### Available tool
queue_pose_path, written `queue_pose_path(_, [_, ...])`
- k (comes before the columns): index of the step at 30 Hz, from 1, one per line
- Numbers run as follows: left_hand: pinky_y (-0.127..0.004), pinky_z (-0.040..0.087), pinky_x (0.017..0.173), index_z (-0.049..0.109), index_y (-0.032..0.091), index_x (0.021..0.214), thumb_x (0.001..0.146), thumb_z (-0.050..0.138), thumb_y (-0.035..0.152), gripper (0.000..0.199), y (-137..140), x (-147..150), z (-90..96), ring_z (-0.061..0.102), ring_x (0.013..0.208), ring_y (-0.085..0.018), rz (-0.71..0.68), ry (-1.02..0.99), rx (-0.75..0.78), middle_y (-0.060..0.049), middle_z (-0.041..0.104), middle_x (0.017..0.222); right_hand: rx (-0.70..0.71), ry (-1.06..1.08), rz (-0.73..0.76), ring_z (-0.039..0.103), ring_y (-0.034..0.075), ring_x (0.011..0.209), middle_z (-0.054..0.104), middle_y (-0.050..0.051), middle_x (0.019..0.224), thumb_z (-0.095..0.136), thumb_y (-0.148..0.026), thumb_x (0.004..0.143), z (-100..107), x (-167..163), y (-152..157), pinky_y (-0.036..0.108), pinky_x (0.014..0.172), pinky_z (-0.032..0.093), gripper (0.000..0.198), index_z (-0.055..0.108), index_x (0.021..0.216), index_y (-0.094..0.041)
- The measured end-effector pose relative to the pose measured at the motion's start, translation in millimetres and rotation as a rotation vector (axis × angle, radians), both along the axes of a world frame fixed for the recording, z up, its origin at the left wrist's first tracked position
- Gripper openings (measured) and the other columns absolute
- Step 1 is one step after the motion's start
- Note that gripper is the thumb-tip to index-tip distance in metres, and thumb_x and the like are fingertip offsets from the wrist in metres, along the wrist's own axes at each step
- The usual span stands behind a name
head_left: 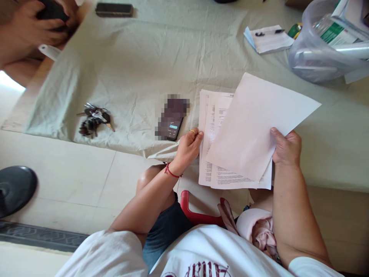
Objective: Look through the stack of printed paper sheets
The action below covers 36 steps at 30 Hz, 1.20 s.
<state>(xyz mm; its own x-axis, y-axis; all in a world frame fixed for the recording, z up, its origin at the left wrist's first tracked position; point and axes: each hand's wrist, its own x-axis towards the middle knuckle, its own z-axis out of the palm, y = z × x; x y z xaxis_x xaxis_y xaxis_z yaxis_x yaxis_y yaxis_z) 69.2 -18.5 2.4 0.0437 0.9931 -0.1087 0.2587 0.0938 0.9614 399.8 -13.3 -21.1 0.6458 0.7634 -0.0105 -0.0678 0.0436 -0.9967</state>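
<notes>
My left hand pinches the left edge of a stack of printed papers that reaches over the table's front edge. A blank white sheet lies tilted across the stack, its upper right corner sticking out past it. My right hand grips the right side of this sheet, thumb on top and fingers underneath. Whether that hand also holds pages beneath is hidden. Just left of the papers, nearest to my left hand, a dark phone rests on the tablecloth with its screen lit, partly blurred.
A bunch of keys lies on the cloth-covered table at left. Behind are a dark oblong case, a notepad with a pen, and a clear plastic bin full of items. Another person's hands hold something dark.
</notes>
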Motion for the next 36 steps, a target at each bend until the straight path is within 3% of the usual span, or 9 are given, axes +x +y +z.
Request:
queue_pose_path(24, [-0.034, 0.029, 0.064, 0.038, 0.026, 0.074, 0.111, 0.058, 0.037, 0.043, -0.8, 0.3, 2.4, 0.039, 0.063, -0.015, 0.004, 0.003, -0.018, 0.004, 0.042, 0.062, 0.009, 0.026, -0.014, 0.082, 0.022, 0.104, 0.086, 0.008, 0.114, 0.101, -0.031, 0.061, 1.7, -2.5, 0.4, 0.039, 0.101, 0.072, 0.053, 0.085, 0.109, -0.016])
queue_pose_path(32, [-0.033, 0.029, 0.063, 0.038, 0.026, 0.074, 0.111, 0.059, 0.035, 0.043, -0.7, -0.5, 4.5, 0.040, 0.062, -0.015, -0.004, -0.002, -0.026, 0.004, 0.043, 0.063, -0.016, 0.000, -0.003, 0.082, 0.025, 0.107, 0.086, 0.003, 0.110, 0.105, -0.036, 0.060, -2.1, 0.1, 0.7, 0.046, 0.104, 0.073, 0.049, 0.084, 0.103, -0.023])
queue_pose_path(36, [-0.033, 0.029, 0.063, 0.037, 0.026, 0.074, 0.110, 0.059, 0.034, 0.044, -0.2, 1.0, 3.7, 0.039, 0.064, -0.014, 0.001, -0.021, -0.026, 0.004, 0.040, 0.065, -0.004, -0.003, 0.001, 0.083, 0.024, 0.106, 0.086, 0.006, 0.112, 0.104, -0.037, 0.062, -1.7, -1.6, 0.0, 0.042, 0.101, 0.073, 0.051, 0.084, 0.106, -0.019])
